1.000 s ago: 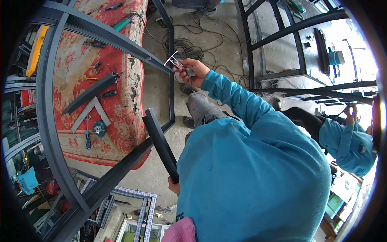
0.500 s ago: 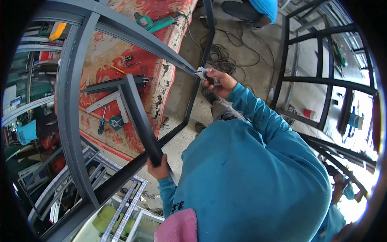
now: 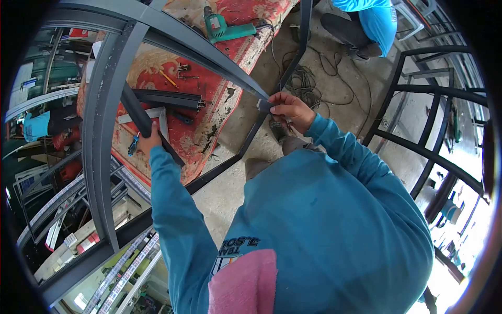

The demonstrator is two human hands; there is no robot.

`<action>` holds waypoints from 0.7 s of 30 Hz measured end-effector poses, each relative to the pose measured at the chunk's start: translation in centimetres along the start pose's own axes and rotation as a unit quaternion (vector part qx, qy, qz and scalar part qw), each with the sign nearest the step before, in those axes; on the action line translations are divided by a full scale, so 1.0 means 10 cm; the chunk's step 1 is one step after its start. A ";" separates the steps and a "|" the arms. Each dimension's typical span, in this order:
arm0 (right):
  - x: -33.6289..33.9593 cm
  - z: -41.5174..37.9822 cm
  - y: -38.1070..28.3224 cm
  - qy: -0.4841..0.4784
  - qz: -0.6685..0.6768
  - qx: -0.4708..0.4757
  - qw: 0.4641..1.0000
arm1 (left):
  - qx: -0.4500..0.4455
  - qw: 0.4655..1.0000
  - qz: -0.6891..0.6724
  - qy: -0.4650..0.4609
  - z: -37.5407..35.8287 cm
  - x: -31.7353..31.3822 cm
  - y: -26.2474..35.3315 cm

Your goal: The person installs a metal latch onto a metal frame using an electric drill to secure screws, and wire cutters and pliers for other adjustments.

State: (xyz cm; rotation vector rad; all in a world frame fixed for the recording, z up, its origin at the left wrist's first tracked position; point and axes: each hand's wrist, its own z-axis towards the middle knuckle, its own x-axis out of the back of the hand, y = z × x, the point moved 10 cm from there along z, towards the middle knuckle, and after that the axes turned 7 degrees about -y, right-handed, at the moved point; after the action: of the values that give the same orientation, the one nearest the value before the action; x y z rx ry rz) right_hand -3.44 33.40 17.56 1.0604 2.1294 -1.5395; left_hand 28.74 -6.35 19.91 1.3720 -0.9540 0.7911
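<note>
My left hand (image 3: pixel 149 139) grips a short dark metal bar (image 3: pixel 137 112), stretched out to the left over the red carpet (image 3: pixel 206 89). The bar lies slanted across a metal square (image 3: pixel 159 116) on the carpet. My right hand (image 3: pixel 291 108) is closed on a small dark metal piece (image 3: pixel 264 104). It holds that piece against the end of a slanted rail of the large grey metal frame (image 3: pixel 102 131). Teal sleeves cover both arms.
A green drill (image 3: pixel 222 27), a dark channel section (image 3: pixel 170 98), a blue-handled screwdriver (image 3: pixel 134 145) and small parts lie on the carpet. Cables (image 3: pixel 308 83) coil on the concrete floor. A person in teal (image 3: pixel 366 21) crouches at the top. Black frames (image 3: pixel 434 131) stand at the right.
My left hand has swung the dark bar from near my body out to the left over the carpet. My right hand stays at the rail's end with the small piece.
</note>
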 end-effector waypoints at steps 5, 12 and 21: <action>-0.02 -0.10 -0.08 0.033 0.001 -0.015 0.999 | 0.012 0.994 0.098 0.038 0.61 -0.15 -0.20; 0.34 -0.26 0.05 0.096 0.008 -0.043 0.994 | -0.329 0.938 0.060 0.088 0.28 -0.34 1.69; 0.44 -0.34 -0.15 0.131 0.024 -0.013 0.991 | -0.207 0.965 0.143 -0.077 0.36 -1.56 2.15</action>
State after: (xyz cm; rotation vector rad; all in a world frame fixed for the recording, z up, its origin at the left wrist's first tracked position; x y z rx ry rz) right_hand -6.87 37.95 17.12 1.3606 2.2658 -1.4130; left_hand 2.40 -7.34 14.98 0.9502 -1.3758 0.6538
